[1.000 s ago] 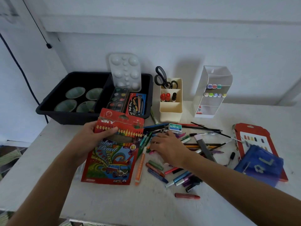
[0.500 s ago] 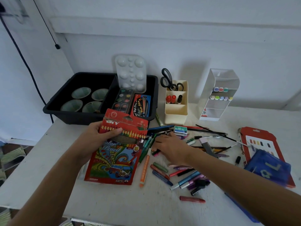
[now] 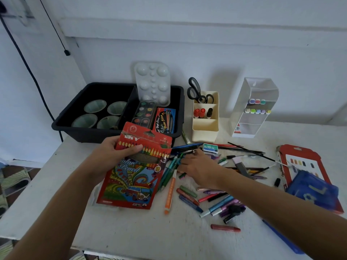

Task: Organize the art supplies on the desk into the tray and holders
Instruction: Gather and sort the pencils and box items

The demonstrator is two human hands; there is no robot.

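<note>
Fingers (image 3: 135, 148) of the left hand (image 3: 110, 156) still grip the colour-pencil box (image 3: 131, 184) before the black tray (image 3: 62, 126); the right hand (image 3: 201, 167) has reached deeper into the loose pens (image 3: 221, 205), grasp unclear, so the pile seems next. That tray holds cups (image 3: 94, 106), palette (image 3: 152, 81), paint sets (image 3: 144, 113); the cream holder (image 3: 205, 130), scissors (image 3: 193, 91) and markers (image 3: 200, 112).

the desk (image 3: 56, 175) bears a black tray (image 3: 78, 129), cream holder (image 3: 205, 131), clear holder (image 3: 249, 128) and loose pens (image 3: 170, 192), perhaps crayons (image 3: 225, 228).

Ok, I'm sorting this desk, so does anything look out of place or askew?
Yes: pens and markers lie scattered loose on the desk, outside the cream holder. The white palette stands on edge in the black tray, not flat.
</note>
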